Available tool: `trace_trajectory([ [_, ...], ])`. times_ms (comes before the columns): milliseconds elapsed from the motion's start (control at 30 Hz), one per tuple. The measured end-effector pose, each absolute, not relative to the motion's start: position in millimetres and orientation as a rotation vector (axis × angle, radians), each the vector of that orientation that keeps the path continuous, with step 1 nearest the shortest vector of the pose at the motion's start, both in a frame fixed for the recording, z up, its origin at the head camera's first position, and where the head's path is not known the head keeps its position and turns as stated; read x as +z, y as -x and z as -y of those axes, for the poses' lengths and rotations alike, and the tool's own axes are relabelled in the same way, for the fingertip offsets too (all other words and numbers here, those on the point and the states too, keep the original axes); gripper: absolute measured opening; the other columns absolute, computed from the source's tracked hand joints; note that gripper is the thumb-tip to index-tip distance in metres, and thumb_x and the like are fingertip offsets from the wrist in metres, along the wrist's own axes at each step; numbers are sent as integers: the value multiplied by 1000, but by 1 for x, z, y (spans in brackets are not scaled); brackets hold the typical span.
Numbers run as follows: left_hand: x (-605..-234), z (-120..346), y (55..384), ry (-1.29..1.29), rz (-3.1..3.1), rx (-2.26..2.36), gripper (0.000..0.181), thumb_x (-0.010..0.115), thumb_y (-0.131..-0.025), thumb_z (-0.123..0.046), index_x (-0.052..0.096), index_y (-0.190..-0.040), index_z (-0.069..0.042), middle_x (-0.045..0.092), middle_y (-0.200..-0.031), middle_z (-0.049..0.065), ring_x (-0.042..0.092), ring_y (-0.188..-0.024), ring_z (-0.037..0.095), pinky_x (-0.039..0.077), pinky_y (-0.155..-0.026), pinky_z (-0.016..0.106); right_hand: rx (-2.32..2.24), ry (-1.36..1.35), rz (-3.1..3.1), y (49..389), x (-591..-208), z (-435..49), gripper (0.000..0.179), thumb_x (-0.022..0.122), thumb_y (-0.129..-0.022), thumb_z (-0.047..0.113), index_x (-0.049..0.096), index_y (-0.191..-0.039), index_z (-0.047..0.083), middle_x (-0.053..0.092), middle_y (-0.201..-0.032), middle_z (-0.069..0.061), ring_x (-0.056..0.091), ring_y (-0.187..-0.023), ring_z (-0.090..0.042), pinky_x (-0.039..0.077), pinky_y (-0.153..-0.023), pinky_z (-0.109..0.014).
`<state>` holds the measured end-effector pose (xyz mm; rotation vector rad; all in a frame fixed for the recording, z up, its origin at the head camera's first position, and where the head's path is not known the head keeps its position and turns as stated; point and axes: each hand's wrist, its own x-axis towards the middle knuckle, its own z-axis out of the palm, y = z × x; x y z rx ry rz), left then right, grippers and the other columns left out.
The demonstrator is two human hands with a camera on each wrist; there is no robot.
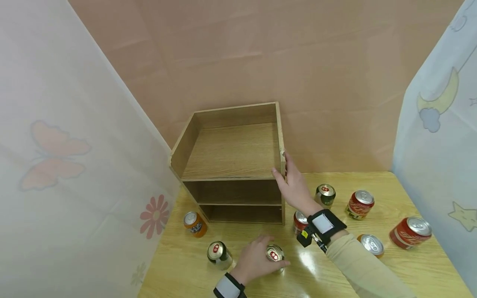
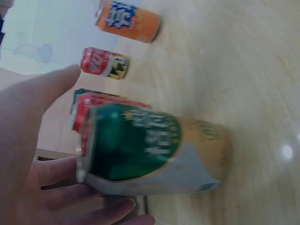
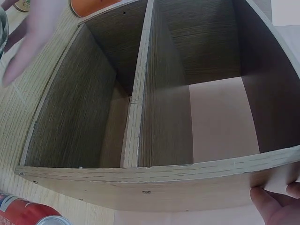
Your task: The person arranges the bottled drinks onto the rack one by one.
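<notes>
My left hand [image 1: 255, 257] is around a green and gold drink can [image 1: 274, 253] standing on the table. In the left wrist view, the thumb [image 2: 61, 83] stands apart from that green can [image 2: 140, 150], with the other fingers spread past its far side. My right hand [image 1: 297, 189] holds the right side panel of a wooden shelf unit [image 1: 231, 151], thumb over the top edge. Its fingertips [image 3: 267, 202] lie against the panel's outer face in the right wrist view. The shelf has an open top tray and two compartments below, with nothing visible inside them.
Left of the hand stand another green can [image 1: 219, 254] and an orange can [image 1: 195, 224]. On the right are a dark green can [image 1: 325, 195], a red can [image 1: 360, 204], a larger red can [image 1: 410, 232] and an orange can [image 1: 371, 245]. One red can [image 1: 299, 223] is partly behind the right wrist.
</notes>
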<state>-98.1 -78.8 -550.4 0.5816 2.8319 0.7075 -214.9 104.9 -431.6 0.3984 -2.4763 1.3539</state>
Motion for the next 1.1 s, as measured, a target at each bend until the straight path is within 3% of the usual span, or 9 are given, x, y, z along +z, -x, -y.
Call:
trace_trajectory([
  [200, -568, 76, 91, -606, -2829, 709, 88, 84, -67, -69, 61, -133, -14, 64, -129, 5, 66, -105, 22, 56, -82, 45, 1362, -395, 2477, 215, -432, -105, 74, 46, -108, 41, 9, -163, 6, 22, -164, -20, 41, -138, -47, 42, -104, -56],
  [433, -590, 68, 89, -619, -2917, 750, 77, 94, -66, -50, 60, -126, -16, 64, -109, -3, 63, -85, 9, 54, -68, 30, 1373, -389, 2486, 216, -434, -105, 75, 44, -109, 42, 7, -163, 8, 19, -165, -19, 36, -141, -47, 37, -108, -57],
  [600, -596, 66, 88, -605, -2951, 785, 68, 95, -68, -37, 60, -123, -16, 64, -107, -3, 64, -81, 7, 51, -63, 23, 1371, -380, 2491, 216, -434, -104, 74, 44, -109, 42, 7, -164, 8, 19, -165, -19, 36, -141, -46, 36, -108, -57],
  [1100, -587, 73, 90, -606, -2941, 839, 63, 95, -67, -28, 63, -120, -14, 67, -103, -2, 64, -81, 8, 51, -65, 22, 1338, -399, 2490, 214, -433, -103, 74, 42, -109, 40, 5, -163, 5, 16, -165, -22, 25, -147, -41, 28, -114, -56],
])
